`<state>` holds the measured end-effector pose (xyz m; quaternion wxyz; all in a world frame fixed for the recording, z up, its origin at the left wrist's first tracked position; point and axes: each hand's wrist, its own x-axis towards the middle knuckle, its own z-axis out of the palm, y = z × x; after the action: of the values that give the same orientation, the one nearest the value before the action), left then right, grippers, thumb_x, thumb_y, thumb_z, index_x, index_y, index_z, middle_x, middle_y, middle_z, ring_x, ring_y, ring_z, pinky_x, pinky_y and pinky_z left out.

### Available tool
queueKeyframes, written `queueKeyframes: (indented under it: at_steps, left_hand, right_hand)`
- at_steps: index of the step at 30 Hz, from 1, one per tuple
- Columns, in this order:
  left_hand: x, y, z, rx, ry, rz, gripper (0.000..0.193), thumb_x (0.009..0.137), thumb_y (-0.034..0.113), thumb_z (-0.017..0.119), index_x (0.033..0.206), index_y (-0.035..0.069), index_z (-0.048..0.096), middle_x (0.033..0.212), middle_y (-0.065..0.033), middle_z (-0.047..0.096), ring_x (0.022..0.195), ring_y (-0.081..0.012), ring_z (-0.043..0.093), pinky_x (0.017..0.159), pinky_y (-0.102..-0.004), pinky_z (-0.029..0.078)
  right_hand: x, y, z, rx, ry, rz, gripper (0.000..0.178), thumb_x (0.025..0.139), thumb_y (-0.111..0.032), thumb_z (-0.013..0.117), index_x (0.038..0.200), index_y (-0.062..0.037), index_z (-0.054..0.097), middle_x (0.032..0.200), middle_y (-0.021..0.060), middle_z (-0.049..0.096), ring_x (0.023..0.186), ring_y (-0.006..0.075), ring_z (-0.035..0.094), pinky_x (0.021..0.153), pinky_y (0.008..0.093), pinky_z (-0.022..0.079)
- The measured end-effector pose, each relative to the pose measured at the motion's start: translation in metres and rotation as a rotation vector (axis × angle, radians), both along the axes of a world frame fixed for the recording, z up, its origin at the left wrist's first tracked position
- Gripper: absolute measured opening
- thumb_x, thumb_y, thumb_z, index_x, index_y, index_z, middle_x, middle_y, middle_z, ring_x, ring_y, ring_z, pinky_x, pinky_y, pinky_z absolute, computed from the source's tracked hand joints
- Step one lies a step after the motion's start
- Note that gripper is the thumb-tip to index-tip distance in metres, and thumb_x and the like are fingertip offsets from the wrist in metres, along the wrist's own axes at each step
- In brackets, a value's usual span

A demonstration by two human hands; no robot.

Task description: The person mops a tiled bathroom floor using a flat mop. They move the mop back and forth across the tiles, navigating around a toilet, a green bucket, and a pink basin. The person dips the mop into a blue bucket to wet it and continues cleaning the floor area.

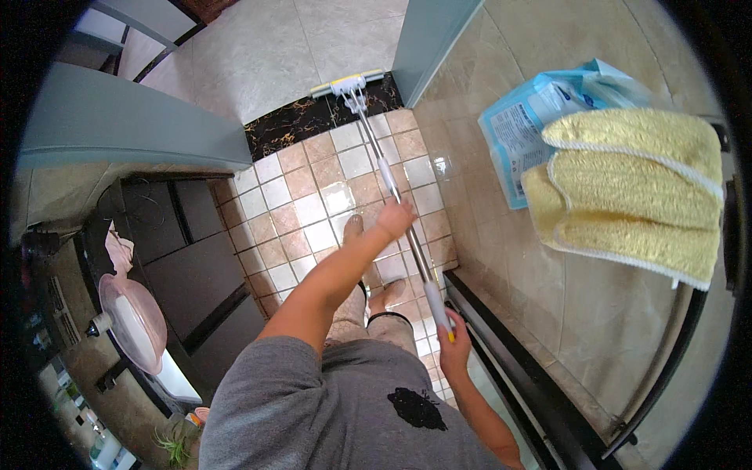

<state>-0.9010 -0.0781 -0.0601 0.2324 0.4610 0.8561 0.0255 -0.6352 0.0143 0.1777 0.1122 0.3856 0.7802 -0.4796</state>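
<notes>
A person looks down at a mop (388,175) that slants from their waist away toward a doorway. Both hands are closed around its pole, well apart: the left hand (395,218) grips the middle, the right hand (455,343) the grey end. The mop head (349,84) lies across the far edge of a black doorsill (290,126), near its right end. Beyond the sill, a pale grey floor (258,66) opens out. On the near side, a strip of white and tan tiles (319,236), shiny in places, runs back to the person's bare feet.

This strip is narrow. On the left, a blue-grey door frame (141,117) and a dark cabinet (196,251) border it; a pink basin (149,321) sits by the cabinet. On the right are another frame (432,51), close to the mop head, a beige wall (501,262) and a black rail (533,368) just beside the right hand. A yellow towel (634,188) and a blue-and-white packet (509,145) hang above.
</notes>
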Motion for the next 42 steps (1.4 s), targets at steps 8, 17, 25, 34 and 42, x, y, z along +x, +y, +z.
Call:
queueKeyframes:
  at_steps: [8, 17, 25, 34, 42]
  left_hand:
    - [-0.102, -0.013, 0.005, -0.022, 0.184, 0.302, 0.022, 0.087, 0.019, 0.053, 0.105, 0.014, 0.066, 0.123, -0.0073, 0.056, 0.126, -0.0259, 0.046, 0.094, -0.0448, 0.043]
    - [0.014, 0.030, -0.008, -0.091, 0.062, -0.030, 0.028, 0.092, 0.024, 0.047, 0.110, 0.016, 0.067, 0.118, -0.0102, 0.060, 0.126, -0.0313, 0.045, 0.106, -0.0501, 0.032]
    - [0.130, 0.057, 0.036, 0.012, -0.084, -0.260, 0.022, 0.082, 0.027, 0.059, 0.102, 0.020, 0.066, 0.101, -0.0032, 0.063, 0.111, -0.0248, 0.054, 0.104, -0.0542, 0.032]
    - [0.064, 0.051, 0.028, 0.018, -0.089, -0.317, 0.017, 0.083, 0.024, 0.058, 0.096, 0.018, 0.067, 0.098, 0.0006, 0.066, 0.108, -0.0191, 0.057, 0.102, -0.0506, 0.034]
    - [-0.065, 0.020, 0.008, -0.039, -0.048, -0.179, 0.029, 0.081, 0.022, 0.060, 0.110, 0.016, 0.064, 0.111, -0.0011, 0.062, 0.111, -0.0198, 0.056, 0.092, -0.0412, 0.044]
  right_hand:
    - [-0.120, -0.008, -0.015, 0.032, -0.051, 0.130, 0.036, 0.092, -0.023, 0.059, 0.125, -0.0093, 0.056, 0.091, 0.0130, 0.063, 0.075, 0.0235, 0.058, 0.069, 0.0346, 0.046]
    - [0.011, 0.022, 0.010, 0.078, -0.115, 0.111, 0.039, 0.095, -0.029, 0.056, 0.131, -0.0154, 0.053, 0.086, 0.0172, 0.066, 0.070, 0.0285, 0.063, 0.061, 0.0386, 0.046]
    - [0.138, 0.046, 0.037, 0.094, -0.081, 0.055, 0.046, 0.087, -0.017, 0.067, 0.131, -0.0125, 0.053, 0.092, 0.0137, 0.068, 0.078, 0.0239, 0.066, 0.070, 0.0352, 0.051]
    - [0.071, 0.046, 0.052, 0.086, -0.158, 0.074, 0.048, 0.081, -0.016, 0.073, 0.126, -0.0094, 0.056, 0.086, 0.0141, 0.067, 0.074, 0.0202, 0.065, 0.065, 0.0343, 0.051]
    - [-0.046, 0.019, -0.004, 0.068, 0.146, 0.047, 0.045, 0.082, -0.018, 0.071, 0.124, -0.0110, 0.056, 0.083, 0.0098, 0.064, 0.073, 0.0174, 0.059, 0.067, 0.0309, 0.047]
